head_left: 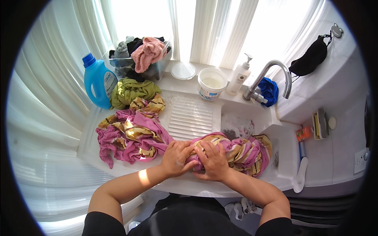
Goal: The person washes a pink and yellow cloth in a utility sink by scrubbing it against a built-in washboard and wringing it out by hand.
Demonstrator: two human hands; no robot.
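One black-shirted person (185,215) has two hands (175,158) (213,161) (bare) on cloth (249,155).

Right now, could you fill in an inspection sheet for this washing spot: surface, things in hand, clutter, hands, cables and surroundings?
Surface: white sink with a ridged washboard; suds in the basin.
Things in hand: pink-and-yellow cloth, bunched and reaching into the basin; one piece or more, cannot tell.
Clutter: green cloth, blue bottle, white tub, round lid and pump bottle, left and back.
Hands: left hand and right hand both on the cloth, close together; grip firmness unclear.
Cables: nothing seen.
Surroundings: pale curtains left and behind; faucet at the back right; black mask hanging on the right.
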